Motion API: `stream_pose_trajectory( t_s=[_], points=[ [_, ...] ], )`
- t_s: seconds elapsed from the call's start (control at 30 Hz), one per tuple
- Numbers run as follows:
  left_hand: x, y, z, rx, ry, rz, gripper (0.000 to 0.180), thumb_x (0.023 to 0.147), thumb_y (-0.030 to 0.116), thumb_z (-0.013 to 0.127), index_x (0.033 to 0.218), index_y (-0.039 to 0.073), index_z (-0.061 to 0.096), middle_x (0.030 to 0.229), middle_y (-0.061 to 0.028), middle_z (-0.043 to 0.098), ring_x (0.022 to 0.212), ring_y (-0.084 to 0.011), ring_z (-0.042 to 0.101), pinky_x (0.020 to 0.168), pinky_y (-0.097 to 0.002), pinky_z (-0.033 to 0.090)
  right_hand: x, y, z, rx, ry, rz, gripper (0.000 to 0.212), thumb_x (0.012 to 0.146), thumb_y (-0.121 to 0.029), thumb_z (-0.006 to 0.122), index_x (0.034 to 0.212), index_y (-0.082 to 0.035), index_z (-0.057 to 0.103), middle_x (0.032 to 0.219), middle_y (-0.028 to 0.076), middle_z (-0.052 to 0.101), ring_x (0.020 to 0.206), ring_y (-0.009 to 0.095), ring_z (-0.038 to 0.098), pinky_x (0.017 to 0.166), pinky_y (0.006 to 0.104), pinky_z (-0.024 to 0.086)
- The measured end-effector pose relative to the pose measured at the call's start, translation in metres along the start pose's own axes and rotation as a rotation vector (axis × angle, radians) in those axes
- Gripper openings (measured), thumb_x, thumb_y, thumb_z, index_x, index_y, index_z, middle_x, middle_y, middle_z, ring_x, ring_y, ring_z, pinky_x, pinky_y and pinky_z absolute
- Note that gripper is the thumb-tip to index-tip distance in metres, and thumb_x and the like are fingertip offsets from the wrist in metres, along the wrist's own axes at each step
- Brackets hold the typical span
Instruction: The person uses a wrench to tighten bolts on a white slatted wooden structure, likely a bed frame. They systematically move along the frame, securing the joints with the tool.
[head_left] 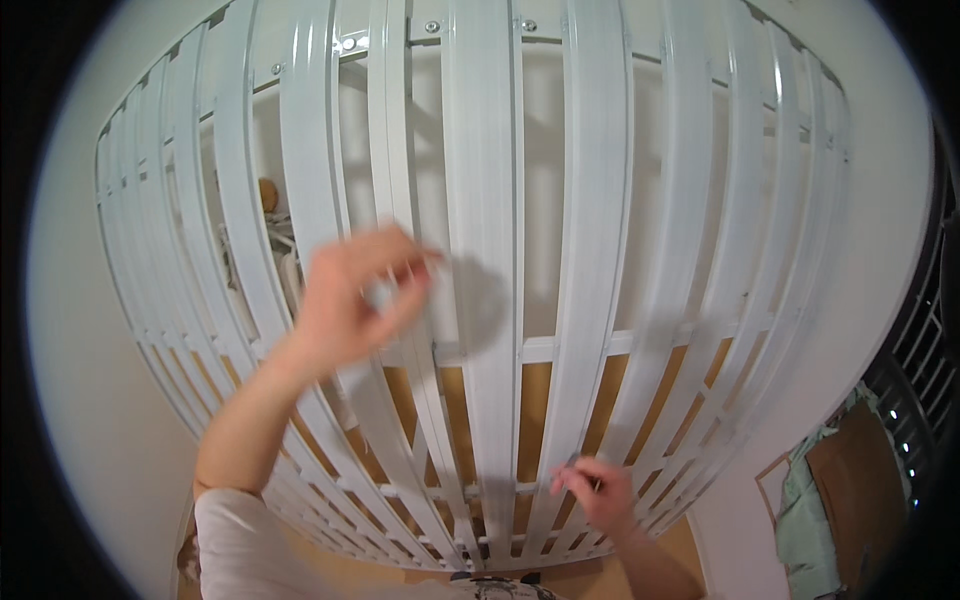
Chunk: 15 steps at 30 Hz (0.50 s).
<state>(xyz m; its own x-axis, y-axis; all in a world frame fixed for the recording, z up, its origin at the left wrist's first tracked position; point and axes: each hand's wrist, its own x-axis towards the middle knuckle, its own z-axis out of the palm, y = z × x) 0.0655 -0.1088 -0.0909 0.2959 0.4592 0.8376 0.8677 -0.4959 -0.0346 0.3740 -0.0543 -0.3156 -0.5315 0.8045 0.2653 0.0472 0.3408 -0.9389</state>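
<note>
White slats (487, 200) run away from me in a slightly fanned row, crossed by a white rail (540, 349). My left hand (350, 290) hangs above the slats left of the middle, slightly smeared by motion. Its thumb and forefinger curl toward each other in a pinch; whatever is between the tips is too small to name. Lower and to the right, my right hand (600, 495) is closed close over a slat. A small greyish piece (573, 460) shows at its fingertips, its kind unclear.
Bolts (432, 27) sit along the far rail. Through the gaps, a tan floor (535, 400) and a round yellowish object (267, 194) show below. White walls (75, 250) flank the frame. At the right are a brown panel (858, 480), pale green cloth (803, 530) and a dark rack (920, 370).
</note>
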Motion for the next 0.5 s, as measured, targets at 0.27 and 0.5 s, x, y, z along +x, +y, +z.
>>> stream_pose_trajectory(
  t_s=[0.27,0.5],
  points=[
    [0.002,-0.002,-0.025,-0.386,-0.024,0.023,0.034,0.081,0.001,0.077,0.114,0.002,0.075,0.092,-0.0079,0.067,0.077,-0.0146,0.064,0.067,-0.0269,0.053,0.144,-0.183,0.045,0.0,0.036,-0.657,0.013,0.098,-0.013,0.068,0.094,-0.003,0.074,0.071,-0.005,0.063,0.059,0.001,0.039,0.051,0.0229,0.028],
    [0.002,-0.052,-0.013,-0.326,0.449,0.079,0.04,0.083,-0.008,0.075,0.122,0.001,0.072,0.101,-0.0084,0.063,0.086,-0.0141,0.065,0.069,-0.0253,0.055,0.193,-0.241,0.081,-0.03,-0.064,-0.742,0.012,0.095,-0.012,0.073,0.096,0.0,0.073,0.08,0.0,0.067,0.068,0.004,0.047,0.061,0.0243,0.039]
  ],
)
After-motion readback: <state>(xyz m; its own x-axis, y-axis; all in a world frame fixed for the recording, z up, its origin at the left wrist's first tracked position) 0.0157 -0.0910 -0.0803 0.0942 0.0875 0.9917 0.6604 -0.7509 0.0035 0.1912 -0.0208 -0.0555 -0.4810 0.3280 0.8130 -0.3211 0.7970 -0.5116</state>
